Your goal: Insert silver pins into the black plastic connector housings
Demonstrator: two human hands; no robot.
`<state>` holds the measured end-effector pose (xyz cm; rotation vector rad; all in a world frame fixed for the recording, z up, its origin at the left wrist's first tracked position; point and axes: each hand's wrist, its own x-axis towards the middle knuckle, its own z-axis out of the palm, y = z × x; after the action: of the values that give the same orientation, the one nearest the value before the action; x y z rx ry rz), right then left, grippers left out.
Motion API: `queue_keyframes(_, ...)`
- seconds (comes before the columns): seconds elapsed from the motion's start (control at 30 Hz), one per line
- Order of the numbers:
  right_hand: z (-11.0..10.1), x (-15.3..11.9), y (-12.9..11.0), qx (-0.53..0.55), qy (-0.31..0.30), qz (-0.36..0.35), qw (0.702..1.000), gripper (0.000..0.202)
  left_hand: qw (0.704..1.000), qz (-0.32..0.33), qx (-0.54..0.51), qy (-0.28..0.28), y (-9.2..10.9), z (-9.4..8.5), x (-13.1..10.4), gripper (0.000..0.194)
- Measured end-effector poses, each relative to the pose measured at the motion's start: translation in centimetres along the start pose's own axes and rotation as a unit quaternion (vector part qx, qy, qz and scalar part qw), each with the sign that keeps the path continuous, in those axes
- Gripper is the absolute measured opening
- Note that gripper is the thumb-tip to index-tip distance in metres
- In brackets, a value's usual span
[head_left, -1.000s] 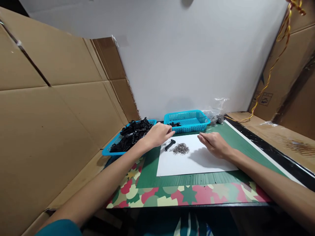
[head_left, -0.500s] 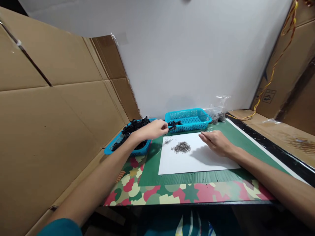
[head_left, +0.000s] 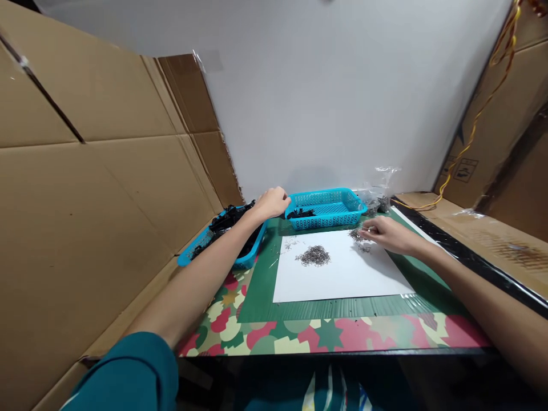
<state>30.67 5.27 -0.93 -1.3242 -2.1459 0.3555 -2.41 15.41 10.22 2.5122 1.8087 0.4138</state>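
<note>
Plainly, can see the left hand (head_left: 274, 203) by the left end of the far blue basket (head_left: 327, 221), fingers curled and tips turned out of sight — cannot tell about a grip on anything, nor about contact with the rim. Behind the left forearm, can make out only parts of the near blue basket (head_left: 256, 249), with black parts (head_left: 231, 217) inside, too jumbled for counting. In the far one, see a small black cluster (head_left: 301, 214) at the left end. On the white sheet (head_left: 338, 282), near the far right corner, find the right hand (head_left: 387, 233), fingers bent together at a small metal pile (head_left: 355, 234) and partly covering it — cannot tell pinching from merely touching. Farther left, see a larger metal heap (head_left: 314, 256) and a sparse scatter (head_left: 291, 244), too fine for shapes. Behind, glimpse clear plastic bags (head_left: 377, 200), contents blurred.
</note>
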Motion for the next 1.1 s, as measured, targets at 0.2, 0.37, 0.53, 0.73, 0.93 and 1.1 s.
queue_keyframes(0.2,-1.3,-0.2,0.7,0.045,-0.101,0.019,0.994,0.024,1.0,-0.016,0.01,0.015,-4.4,-3.5,-3.5,0.035)
queue_keyframes(0.37,-1.4,-0.2,0.9,0.025,-0.146,0.06,0.987,0.024,0.986,-0.041,-0.016,-0.161,-9.6,-6.8,-6.5,0.044)
queue_keyframes(0.53,-1.0,-0.1,0.9,0.007,-0.147,0.074,0.986,0.026,0.987,-0.002,-0.028,-0.156,-11.9,-8.6,-9.0,0.048)
queue_keyframes(0.73,-0.8,-0.3,1.2,0.004,-0.157,0.074,0.985,0.025,0.985,-0.02,0.033,-0.17,-11.4,-7.4,-9.8,0.04)
queue_keyframes(0.93,-0.6,-0.5,1.0,0.03,-0.116,0.064,0.991,0.012,0.966,-0.137,0.173,-0.135,-10.6,-5.9,-10.1,0.033)
queue_keyframes(1.1,-0.9,-0.2,1.0,0.061,-0.038,0.071,0.995,0.018,0.976,-0.117,0.137,-0.123,-11.1,-5.3,-9.7,0.032)
